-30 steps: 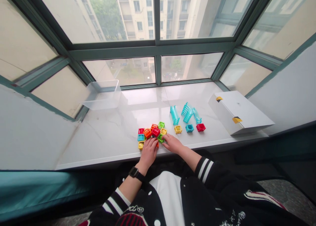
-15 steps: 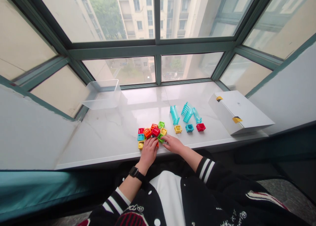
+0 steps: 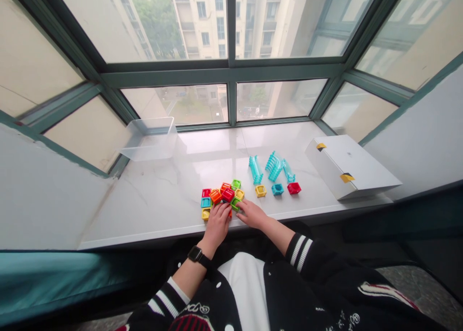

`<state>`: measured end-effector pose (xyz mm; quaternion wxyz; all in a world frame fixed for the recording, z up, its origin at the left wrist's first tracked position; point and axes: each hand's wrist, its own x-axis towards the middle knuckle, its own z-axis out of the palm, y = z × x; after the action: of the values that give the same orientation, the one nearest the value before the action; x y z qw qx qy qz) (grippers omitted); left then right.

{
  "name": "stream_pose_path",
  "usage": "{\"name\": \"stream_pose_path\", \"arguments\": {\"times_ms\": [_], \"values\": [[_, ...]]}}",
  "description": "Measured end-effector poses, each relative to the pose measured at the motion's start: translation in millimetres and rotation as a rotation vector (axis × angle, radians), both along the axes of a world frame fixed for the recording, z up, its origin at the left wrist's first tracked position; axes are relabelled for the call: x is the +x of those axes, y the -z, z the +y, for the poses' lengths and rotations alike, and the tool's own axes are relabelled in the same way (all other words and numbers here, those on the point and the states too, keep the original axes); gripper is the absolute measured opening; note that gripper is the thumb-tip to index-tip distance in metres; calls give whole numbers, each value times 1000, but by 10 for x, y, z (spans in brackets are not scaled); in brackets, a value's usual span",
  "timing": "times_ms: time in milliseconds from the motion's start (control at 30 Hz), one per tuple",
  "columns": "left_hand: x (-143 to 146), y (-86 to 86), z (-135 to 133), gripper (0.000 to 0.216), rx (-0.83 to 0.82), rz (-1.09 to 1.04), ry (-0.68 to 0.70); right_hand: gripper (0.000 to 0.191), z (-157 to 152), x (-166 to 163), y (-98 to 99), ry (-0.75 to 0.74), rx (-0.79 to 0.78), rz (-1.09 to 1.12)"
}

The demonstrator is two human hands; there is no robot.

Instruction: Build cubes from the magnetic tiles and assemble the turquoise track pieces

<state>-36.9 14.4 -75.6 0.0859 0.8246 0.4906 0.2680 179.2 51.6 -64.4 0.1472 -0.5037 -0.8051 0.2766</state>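
Observation:
A cluster of small coloured square blocks (image 3: 222,196) sits near the front edge of the white marble sill (image 3: 159,196). My left hand (image 3: 218,222) rests against the cluster's near side, fingers curled over a block at the front. My right hand (image 3: 252,213) lies just right of it, fingertips pinching a green block (image 3: 235,203) at the cluster's edge. A red block (image 3: 227,194) sits raised on top of the cluster. Three single blocks stand in a row to the right: yellow (image 3: 261,190), blue (image 3: 277,189), red (image 3: 294,188).
Clear turquoise ribbed track pieces (image 3: 274,165) lie behind the row of three. A white flat box (image 3: 350,167) sits at the right of the sill. An empty clear plastic tub (image 3: 151,138) stands at the back left by the window.
Both hands stay at the block cluster with only slight finger shifts. The view has tilted a little.

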Motion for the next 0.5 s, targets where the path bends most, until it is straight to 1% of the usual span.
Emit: {"name": "stream_pose_path", "arguments": {"times_ms": [100, 300, 500], "values": [[-1, 1, 4, 39, 9, -2, 2, 23, 6, -2, -3, 15, -2, -14], [-11, 13, -3, 40, 18, -9, 4, 22, 18, 3, 2, 15, -12, -22], [-1, -47, -20, 38, -13, -14, 10, 15, 20, 14, 24, 19, 7, -5]]}}
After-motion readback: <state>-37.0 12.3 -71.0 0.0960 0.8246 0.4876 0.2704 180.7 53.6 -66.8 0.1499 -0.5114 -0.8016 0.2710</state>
